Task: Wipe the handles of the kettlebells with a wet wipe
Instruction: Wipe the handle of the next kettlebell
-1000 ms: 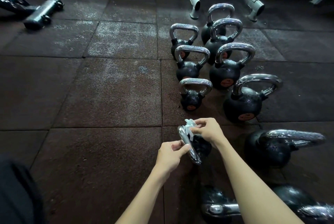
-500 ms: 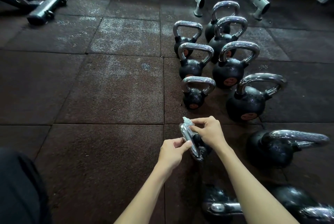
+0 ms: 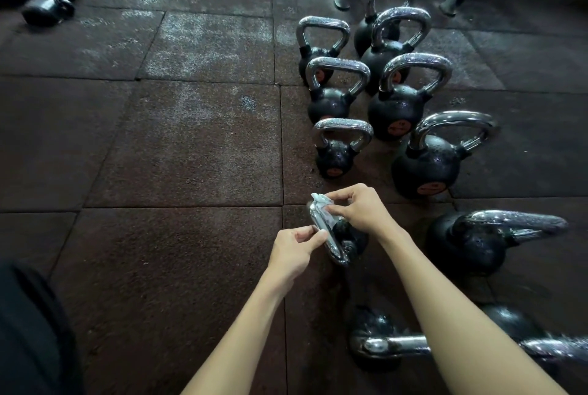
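The right hand (image 3: 359, 210) pinches a crumpled white wet wipe (image 3: 321, 203) against the chrome loop handle (image 3: 329, 240) of a small black kettlebell (image 3: 354, 237). Just below it, the left hand (image 3: 292, 251) pinches the handle. Risk: under so light a pinch, the tipped kettlebell may slip and roll.

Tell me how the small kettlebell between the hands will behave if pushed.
Likely heavy for its size: the kettlebell looks solid black metal. Its chrome handle shines, so probably slippery under the wet wipe. Round body: may roll.
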A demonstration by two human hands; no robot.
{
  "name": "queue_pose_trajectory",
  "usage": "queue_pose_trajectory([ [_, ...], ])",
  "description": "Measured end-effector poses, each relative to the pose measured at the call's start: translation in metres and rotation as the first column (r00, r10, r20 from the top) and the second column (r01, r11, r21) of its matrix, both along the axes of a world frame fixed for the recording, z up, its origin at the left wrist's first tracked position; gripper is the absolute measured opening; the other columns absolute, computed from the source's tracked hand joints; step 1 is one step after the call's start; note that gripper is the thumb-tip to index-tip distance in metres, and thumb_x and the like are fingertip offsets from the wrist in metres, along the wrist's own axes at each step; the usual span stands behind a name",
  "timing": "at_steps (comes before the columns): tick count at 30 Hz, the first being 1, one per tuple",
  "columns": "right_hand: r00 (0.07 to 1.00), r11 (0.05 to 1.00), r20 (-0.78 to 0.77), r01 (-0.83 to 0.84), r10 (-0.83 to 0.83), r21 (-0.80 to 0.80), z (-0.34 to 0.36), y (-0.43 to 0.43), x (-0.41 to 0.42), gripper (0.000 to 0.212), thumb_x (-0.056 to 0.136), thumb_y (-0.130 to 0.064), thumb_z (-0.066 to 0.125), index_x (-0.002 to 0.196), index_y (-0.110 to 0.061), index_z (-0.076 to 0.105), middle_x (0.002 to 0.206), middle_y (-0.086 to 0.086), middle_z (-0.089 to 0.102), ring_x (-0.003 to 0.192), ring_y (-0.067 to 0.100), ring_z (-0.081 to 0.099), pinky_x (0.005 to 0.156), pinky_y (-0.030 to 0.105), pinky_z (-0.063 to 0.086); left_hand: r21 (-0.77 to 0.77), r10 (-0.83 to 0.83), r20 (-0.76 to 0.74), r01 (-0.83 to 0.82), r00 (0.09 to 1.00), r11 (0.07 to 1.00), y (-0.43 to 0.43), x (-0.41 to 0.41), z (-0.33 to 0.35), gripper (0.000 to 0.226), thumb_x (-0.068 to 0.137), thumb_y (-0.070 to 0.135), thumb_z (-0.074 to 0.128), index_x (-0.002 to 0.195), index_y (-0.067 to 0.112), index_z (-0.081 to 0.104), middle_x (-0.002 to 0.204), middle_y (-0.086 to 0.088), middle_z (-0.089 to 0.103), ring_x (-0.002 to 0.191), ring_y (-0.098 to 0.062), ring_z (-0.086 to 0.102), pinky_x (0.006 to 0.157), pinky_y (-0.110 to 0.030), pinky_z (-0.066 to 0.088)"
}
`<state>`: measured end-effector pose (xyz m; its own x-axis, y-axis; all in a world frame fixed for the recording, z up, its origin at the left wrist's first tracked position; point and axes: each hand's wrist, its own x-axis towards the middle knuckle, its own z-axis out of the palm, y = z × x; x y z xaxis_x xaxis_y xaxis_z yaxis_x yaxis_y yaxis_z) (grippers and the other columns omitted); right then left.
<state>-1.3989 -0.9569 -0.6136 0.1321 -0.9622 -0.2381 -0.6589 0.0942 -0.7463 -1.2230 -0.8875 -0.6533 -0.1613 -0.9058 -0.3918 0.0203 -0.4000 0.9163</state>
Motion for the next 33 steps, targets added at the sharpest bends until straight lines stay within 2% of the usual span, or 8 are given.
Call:
queue_pose_trajectory([
  [2,0.997,0.997,-0.023,-0.068,0.069,0.047,0.009,0.003,-0.004,0.023,0.084,-0.015,0.084,0.103,-0.027,0.083,0.072,-0.026,0.072,0.066,-0.016,0.063,0.064,0.005,0.043,0.021,0.017,-0.009,-0.017,1.000,1.000,-0.003,0.002,-0.001,0.016,0.097,0.020,0.071,0.108,0.015,0.081,0.099,0.010,0.080,0.096,0.006,0.069,0.080,-0.004,0.044],
  [5,0.989,0.985,-0.050,-0.130,0.136,0.116,0.016,0.008,-0.012,0.022,0.080,-0.018,0.087,0.097,-0.031,0.084,0.080,-0.021,0.077,0.075,-0.011,0.067,0.067,0.005,0.045,0.039,0.028,-0.021,-0.027,0.999,0.999,-0.005,0.003,-0.001,0.017,0.096,0.021,0.072,0.109,0.015,0.081,0.101,0.007,0.080,0.101,0.003,0.070,0.079,-0.003,0.044],
  [11,0.999,0.998,-0.012,0.048,-0.047,0.031,0.012,0.014,-0.001,0.021,0.082,-0.020,0.086,0.099,-0.031,0.084,0.083,-0.014,0.079,0.082,-0.001,0.072,0.073,0.014,0.054,0.085,0.014,-0.031,-0.011,0.999,0.996,-0.009,0.002,-0.001,0.022,0.092,0.025,0.076,0.112,0.016,0.080,0.103,0.006,0.080,0.106,0.000,0.070,0.081,-0.003,0.045],
  [17,0.999,0.997,-0.045,0.009,-0.005,0.073,0.012,0.058,-0.016,0.020,0.078,-0.016,0.086,0.090,-0.033,0.085,0.076,-0.018,0.077,0.071,-0.008,0.067,0.068,0.012,0.050,0.124,0.030,-0.086,-0.019,0.996,0.992,-0.007,0.007,-0.006,0.021,0.089,0.018,0.079,0.109,0.012,0.080,0.102,0.001,0.080,0.099,0.000,0.072,0.084,-0.007,0.047],
  [22,0.999,0.998,0.002,0.035,-0.036,0.042,0.017,0.048,-0.010,0.023,0.081,-0.013,0.083,0.097,-0.030,0.084,0.081,-0.021,0.077,0.075,-0.011,0.069,0.067,0.008,0.046,0.130,0.036,-0.085,-0.025,0.996,0.991,-0.007,0.003,-0.006,0.022,0.089,0.015,0.079,0.111,0.011,0.079,0.101,0.000,0.080,0.097,0.000,0.072,0.083,-0.006,0.047],
  [25,1.000,1.000,-0.010,-0.006,0.006,0.004,0.016,0.063,-0.016,0.024,0.078,-0.012,0.085,0.094,-0.030,0.084,0.070,-0.030,0.071,0.064,-0.011,0.061,0.061,0.007,0.040,0.152,0.061,-0.075,-0.049,0.995,0.987,-0.012,0.003,-0.008,0.010,0.091,0.011,0.077,0.096,0.019,0.079,0.089,0.006,0.080,0.083,0.009,0.071,0.074,-0.003,0.046],
  [27,0.999,0.999,-0.041,0.001,-0.003,-0.042,0.010,0.074,-0.020,0.025,0.076,-0.014,0.087,0.094,-0.032,0.084,0.068,-0.033,0.068,0.070,-0.012,0.058,0.066,0.007,0.038,0.155,0.059,-0.061,-0.049,0.996,0.987,-0.015,0.003,-0.008,0.016,0.090,0.011,0.077,0.085,0.025,0.074,0.072,0.018,0.076,0.073,0.015,0.068,0.066,0.001,0.044],
  [33,0.995,0.998,-0.082,0.057,-0.060,-0.036,-0.016,0.075,-0.035,0.024,0.079,-0.013,0.085,0.098,-0.028,0.084,0.090,-0.017,0.078,0.075,-0.014,0.059,0.068,0.006,0.038,0.187,0.094,-0.021,-0.089,0.995,0.978,-0.020,0.004,-0.005,0.010,0.087,0.016,0.082,0.094,0.020,0.076,0.072,0.020,0.074,0.070,0.018,0.066,0.064,0.003,0.044],
])
